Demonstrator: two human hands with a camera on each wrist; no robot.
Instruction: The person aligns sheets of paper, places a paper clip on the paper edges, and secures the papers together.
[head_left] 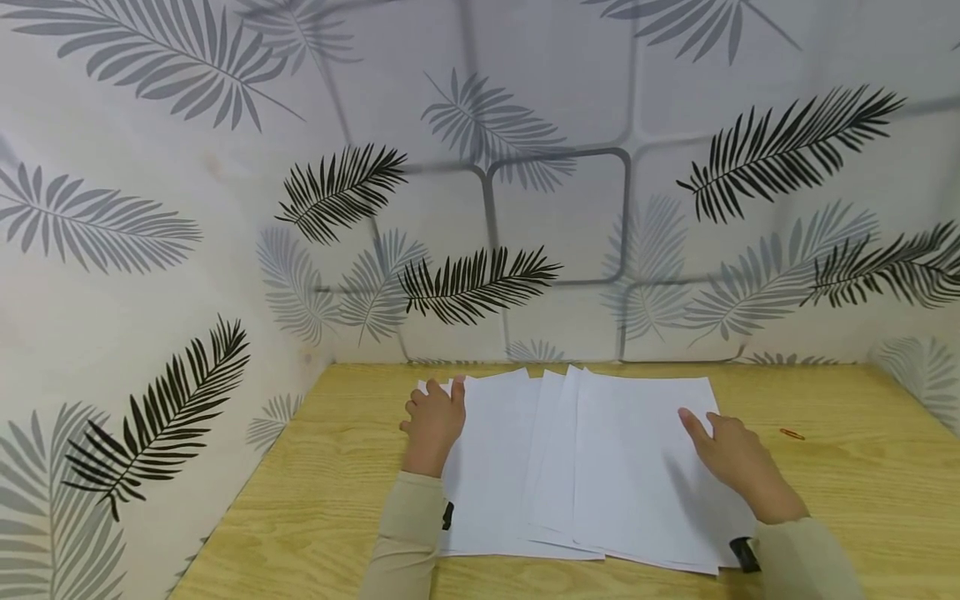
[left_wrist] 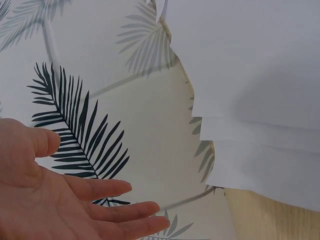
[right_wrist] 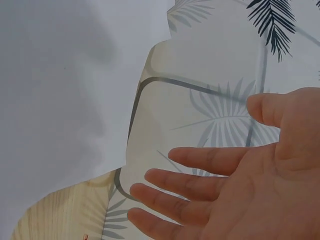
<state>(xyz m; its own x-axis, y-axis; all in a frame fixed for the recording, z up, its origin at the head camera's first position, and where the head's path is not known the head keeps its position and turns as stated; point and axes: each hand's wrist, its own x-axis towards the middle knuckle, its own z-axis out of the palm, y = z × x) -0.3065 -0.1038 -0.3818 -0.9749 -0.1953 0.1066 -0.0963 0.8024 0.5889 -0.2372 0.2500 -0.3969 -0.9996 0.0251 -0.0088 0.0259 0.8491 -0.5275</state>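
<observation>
Several blank white paper sheets lie fanned out and overlapping on the table in the head view. My left hand is at the far left corner of the leftmost sheets, and its fingers are extended in the left wrist view. Beside the right edge of the sheets is my right hand, thumb apart from the fingers, casting a shadow on the paper. The right wrist view shows its fingers loosely straight with nothing in them. Whether either hand touches the paper I cannot tell.
An orange-red paper clip lies on the wooden table, right of the sheets. Behind and to the left hangs a pale cloth or wall covering with a leaf pattern, meeting the table's back edge.
</observation>
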